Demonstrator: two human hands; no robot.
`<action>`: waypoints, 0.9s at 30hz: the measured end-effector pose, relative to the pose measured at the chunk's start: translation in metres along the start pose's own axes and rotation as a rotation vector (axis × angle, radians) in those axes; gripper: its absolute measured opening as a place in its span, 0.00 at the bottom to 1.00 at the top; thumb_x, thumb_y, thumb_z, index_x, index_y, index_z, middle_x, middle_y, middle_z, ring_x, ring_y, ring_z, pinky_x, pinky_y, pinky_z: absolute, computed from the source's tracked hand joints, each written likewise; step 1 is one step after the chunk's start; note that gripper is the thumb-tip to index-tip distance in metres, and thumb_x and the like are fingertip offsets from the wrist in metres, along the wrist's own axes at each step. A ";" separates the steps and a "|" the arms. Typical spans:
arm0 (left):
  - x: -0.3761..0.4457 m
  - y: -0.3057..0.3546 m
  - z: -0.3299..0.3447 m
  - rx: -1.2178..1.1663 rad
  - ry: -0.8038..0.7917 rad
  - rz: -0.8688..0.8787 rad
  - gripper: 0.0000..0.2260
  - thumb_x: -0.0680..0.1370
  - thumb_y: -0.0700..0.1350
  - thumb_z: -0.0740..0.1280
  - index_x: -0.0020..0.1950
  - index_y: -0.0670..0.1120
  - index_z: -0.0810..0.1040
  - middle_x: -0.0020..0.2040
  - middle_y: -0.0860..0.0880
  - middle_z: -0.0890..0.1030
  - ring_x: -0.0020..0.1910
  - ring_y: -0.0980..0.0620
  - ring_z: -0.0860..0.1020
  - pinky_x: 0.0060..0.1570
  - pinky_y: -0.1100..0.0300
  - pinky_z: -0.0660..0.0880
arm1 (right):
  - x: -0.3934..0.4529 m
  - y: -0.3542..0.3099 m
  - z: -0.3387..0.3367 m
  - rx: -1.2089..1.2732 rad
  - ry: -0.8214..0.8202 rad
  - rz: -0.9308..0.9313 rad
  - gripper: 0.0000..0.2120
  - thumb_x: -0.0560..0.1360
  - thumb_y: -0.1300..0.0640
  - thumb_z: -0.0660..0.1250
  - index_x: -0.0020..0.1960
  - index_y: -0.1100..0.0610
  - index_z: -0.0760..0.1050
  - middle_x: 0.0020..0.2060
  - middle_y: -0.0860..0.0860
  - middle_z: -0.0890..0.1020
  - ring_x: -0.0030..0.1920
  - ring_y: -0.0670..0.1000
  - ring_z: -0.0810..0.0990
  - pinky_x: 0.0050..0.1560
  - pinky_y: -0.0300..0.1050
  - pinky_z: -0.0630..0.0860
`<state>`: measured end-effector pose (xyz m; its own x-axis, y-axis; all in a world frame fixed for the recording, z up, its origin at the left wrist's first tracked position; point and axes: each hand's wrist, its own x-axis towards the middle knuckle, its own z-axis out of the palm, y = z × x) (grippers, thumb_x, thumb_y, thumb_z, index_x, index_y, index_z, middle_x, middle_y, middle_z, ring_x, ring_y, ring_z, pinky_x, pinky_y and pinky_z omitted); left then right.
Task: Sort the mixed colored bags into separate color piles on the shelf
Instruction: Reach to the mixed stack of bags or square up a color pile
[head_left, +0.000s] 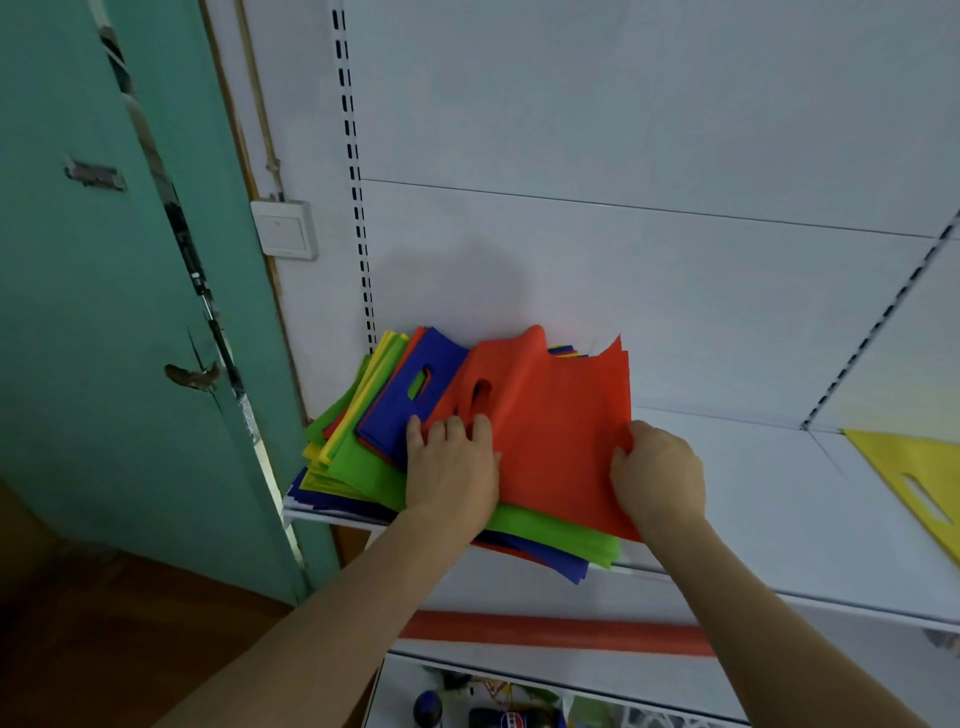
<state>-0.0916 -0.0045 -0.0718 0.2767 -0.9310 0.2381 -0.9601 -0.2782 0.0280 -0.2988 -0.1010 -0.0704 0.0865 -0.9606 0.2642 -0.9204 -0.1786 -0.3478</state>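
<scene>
— Red bag (561, 441) on top of the pile (363, 467): who has it?
— The right hand (657, 475). Its grip is closed on the bag's right edge, fingers curled round the cloth, lifting that side off the pile.
— And the left hand (449, 467)?
— Flat, fingers spread and straight, pressing on the pile where the red bag meets the blue bag (400, 400). It holds nothing.
— Where does the pile sit?
— At the left end of the white shelf (753, 519), against the back panel, with green and blue corners hanging over the front edge.
— Room to move?
— Bare shelf runs right of the pile as far as a yellow bag (919, 483), which lies well apart at the right.
</scene>
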 end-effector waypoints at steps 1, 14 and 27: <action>0.000 0.001 0.001 -0.037 0.013 0.008 0.26 0.85 0.58 0.58 0.81 0.48 0.62 0.75 0.43 0.72 0.73 0.40 0.71 0.77 0.34 0.58 | 0.001 0.000 -0.001 -0.025 0.004 -0.007 0.06 0.77 0.62 0.61 0.42 0.55 0.69 0.39 0.54 0.79 0.38 0.59 0.72 0.40 0.49 0.67; 0.009 -0.006 -0.007 0.057 -0.022 -0.161 0.34 0.82 0.67 0.55 0.80 0.44 0.64 0.74 0.38 0.72 0.74 0.37 0.68 0.72 0.41 0.66 | 0.024 0.054 -0.035 0.267 0.152 0.062 0.13 0.80 0.62 0.62 0.61 0.61 0.80 0.55 0.58 0.77 0.46 0.60 0.77 0.52 0.52 0.75; 0.059 0.008 -0.026 -1.219 0.059 -0.331 0.09 0.85 0.47 0.64 0.62 0.48 0.82 0.54 0.53 0.85 0.52 0.49 0.83 0.55 0.46 0.80 | -0.006 0.091 -0.073 0.587 0.350 0.052 0.02 0.84 0.49 0.65 0.54 0.45 0.73 0.41 0.41 0.81 0.42 0.41 0.78 0.39 0.46 0.70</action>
<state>-0.0835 -0.0558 -0.0326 0.5382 -0.8380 0.0906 -0.2679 -0.0681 0.9610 -0.4103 -0.0959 -0.0382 -0.1711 -0.8634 0.4746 -0.5520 -0.3150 -0.7721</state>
